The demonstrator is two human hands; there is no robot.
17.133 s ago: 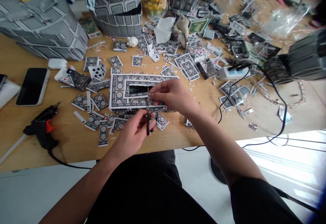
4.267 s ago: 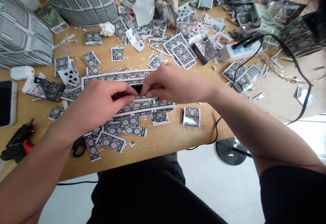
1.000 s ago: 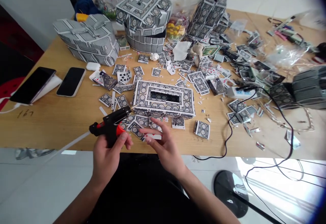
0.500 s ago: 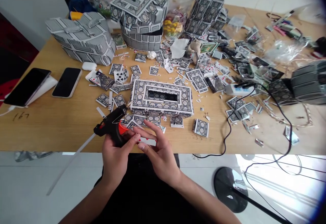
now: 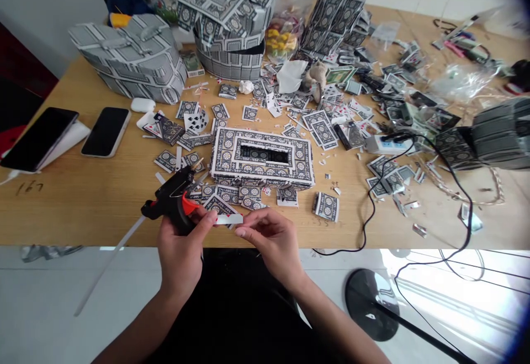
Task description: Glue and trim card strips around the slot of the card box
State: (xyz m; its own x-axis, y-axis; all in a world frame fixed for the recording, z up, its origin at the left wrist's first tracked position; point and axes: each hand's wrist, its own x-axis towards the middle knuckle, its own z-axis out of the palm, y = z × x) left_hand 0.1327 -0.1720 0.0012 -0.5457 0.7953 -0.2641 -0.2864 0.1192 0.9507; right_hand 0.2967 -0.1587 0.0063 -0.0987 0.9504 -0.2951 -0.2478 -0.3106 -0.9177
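Desk space near the front edge carries the card-covered box, slotted face up, just beyond both hands. The left hand is closed around the black glue gun while its thumb and finger also pinch a narrow white strip; the right hand has its fingertips at the strip's other end, though whether they grip it I cannot tell. The step in hand looks like positioning that strip, and the next move calls for steady fingertips kept clear of the nozzle.
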